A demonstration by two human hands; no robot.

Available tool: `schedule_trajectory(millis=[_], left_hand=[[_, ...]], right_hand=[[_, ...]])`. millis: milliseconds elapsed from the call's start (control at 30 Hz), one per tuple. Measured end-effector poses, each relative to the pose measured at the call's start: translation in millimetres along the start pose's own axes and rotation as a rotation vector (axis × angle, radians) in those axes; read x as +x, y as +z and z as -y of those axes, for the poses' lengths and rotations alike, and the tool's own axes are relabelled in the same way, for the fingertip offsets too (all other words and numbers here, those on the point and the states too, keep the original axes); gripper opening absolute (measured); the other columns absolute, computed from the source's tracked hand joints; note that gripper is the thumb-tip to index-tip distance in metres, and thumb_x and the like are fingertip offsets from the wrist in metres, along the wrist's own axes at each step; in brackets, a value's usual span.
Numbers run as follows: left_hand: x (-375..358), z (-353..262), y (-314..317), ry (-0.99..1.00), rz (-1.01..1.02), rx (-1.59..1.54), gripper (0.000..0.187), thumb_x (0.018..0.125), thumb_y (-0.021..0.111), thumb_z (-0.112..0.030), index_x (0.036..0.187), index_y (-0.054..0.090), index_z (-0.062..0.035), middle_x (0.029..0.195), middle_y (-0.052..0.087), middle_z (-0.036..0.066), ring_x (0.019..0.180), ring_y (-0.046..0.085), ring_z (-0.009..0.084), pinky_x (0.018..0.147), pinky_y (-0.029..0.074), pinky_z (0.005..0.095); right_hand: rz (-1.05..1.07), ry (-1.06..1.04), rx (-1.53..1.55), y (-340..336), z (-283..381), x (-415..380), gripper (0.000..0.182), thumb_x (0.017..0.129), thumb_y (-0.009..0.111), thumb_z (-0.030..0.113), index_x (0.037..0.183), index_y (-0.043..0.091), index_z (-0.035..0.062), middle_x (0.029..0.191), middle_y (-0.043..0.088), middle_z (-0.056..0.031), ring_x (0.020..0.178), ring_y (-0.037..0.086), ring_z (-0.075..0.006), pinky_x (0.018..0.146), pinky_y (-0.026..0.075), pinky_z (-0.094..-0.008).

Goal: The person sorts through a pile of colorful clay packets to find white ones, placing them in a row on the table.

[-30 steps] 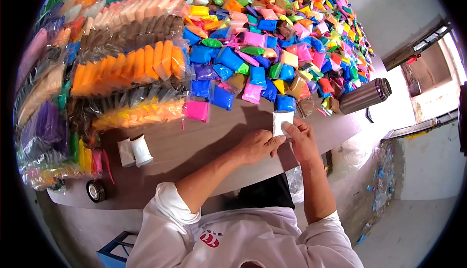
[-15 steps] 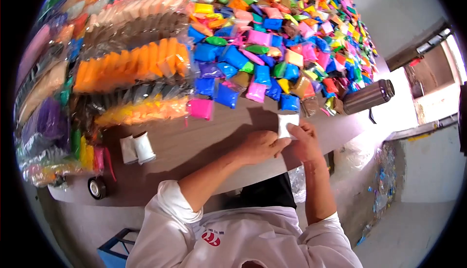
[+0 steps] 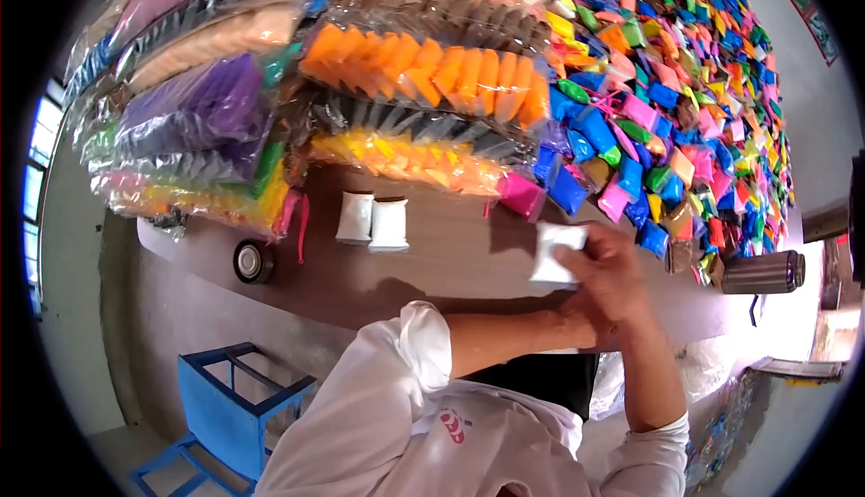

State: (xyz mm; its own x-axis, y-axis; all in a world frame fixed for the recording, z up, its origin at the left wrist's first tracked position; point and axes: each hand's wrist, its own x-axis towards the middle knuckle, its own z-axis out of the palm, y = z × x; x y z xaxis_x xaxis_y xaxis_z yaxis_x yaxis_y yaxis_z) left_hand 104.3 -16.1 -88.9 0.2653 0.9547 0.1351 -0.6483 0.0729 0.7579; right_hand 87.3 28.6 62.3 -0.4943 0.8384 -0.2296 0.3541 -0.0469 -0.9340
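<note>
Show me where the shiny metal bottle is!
In the head view, the metal bottle lies on its side toward the right end of the table, right beside the near edge of the colourful packet heap.

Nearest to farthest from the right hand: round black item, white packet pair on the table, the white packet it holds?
1. White packet, held in the right hand.
2. White packet pair, left on the table.
3. Round black item, farther left, near the edge.
</note>
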Motion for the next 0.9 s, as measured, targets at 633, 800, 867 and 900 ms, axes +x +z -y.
schedule_trajectory(millis=[633,800,867,900], left_hand=[[1,103,-23,-0.012,0.131,-0.589,0.024,0.094,0.044,-0.029,0.077,0.033,-0.0156,0.076,0.033,-0.004,0.08,0.039,0.015,0.086,0.032,0.0295],[2,88,-19,0.026,0.109,-0.206,0.024,0.093,0.046,-0.03,0.076,0.035,-0.016,0.075,0.034,-0.004,0.08,0.04,0.0154,0.086,0.033,0.0303],[2,82,-18,0.019,0.099,-0.214,0.024,0.093,0.046,-0.029,0.077,0.036,-0.0159,0.075,0.035,-0.004,0.081,0.04,0.0156,0.086,0.033,0.0307],[0,80,-18,0.013,0.092,-0.213,0.023,0.092,0.047,-0.029,0.077,0.036,-0.0159,0.075,0.035,-0.004,0.081,0.041,0.0157,0.086,0.033,0.0309]], right_hand=[[0.351,0.024,-0.517,126,38,86,0.046,0.079,0.069,0.021,0.121,0.061,0.0053,0.096,0.068,-0.0184,0.089,0.067,-0.0261,0.079,0.051,-0.0364],[0.158,-0.279,-0.638,128,27,78,0.046,0.075,0.077,0.022,0.116,0.064,0.0055,0.083,0.067,-0.0172,0.082,0.066,-0.0296,0.075,0.051,-0.0397],[0.147,-0.301,-0.724,129,37,70,0.046,0.074,0.077,0.021,0.116,0.064,0.0058,0.083,0.067,-0.0164,0.082,0.066,-0.0298,0.074,0.052,-0.04],[0.132,-0.321,-0.808,130,41,68,0.045,0.074,0.077,0.02,0.115,0.064,0.0061,0.084,0.066,-0.0157,0.081,0.065,-0.0301,0.072,0.052,-0.0403]])
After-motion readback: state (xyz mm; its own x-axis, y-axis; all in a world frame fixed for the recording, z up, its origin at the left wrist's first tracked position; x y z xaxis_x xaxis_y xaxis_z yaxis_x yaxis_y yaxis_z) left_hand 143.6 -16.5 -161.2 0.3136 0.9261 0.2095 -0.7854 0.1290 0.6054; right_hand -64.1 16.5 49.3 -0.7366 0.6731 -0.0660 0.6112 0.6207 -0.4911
